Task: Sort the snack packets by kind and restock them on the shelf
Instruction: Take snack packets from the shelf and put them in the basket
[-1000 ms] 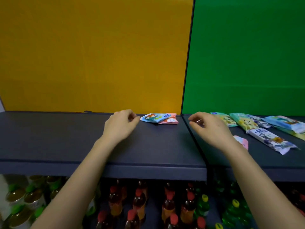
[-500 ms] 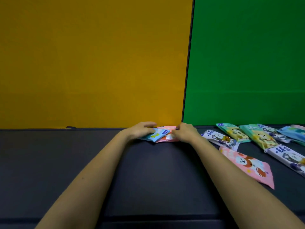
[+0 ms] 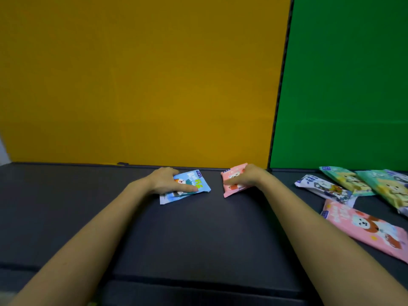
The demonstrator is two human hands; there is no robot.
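On the dark shelf (image 3: 198,235), below the yellow back panel, lie two small snack packets a short gap apart. My left hand (image 3: 164,181) holds the blue packet (image 3: 196,184), thumb across its face and fingers over its far edge. My right hand (image 3: 247,176) holds the small pink packet (image 3: 231,188) the same way, close to the seam between the yellow and green panels. To the right, under the green panel, lie a white-and-purple packet (image 3: 324,187), two green packets (image 3: 346,180) (image 3: 384,188) and a larger pink packet (image 3: 364,228).
The yellow panel (image 3: 141,85) and the green panel (image 3: 344,85) close off the back of the shelf, with a dark vertical seam (image 3: 278,107) between them. The shelf's front edge (image 3: 198,281) runs across the bottom of the view.
The blue and pink packets lay overlapped between my hands; now they sit apart, blue drawn left and pink right. The view has moved closer to the shelf.
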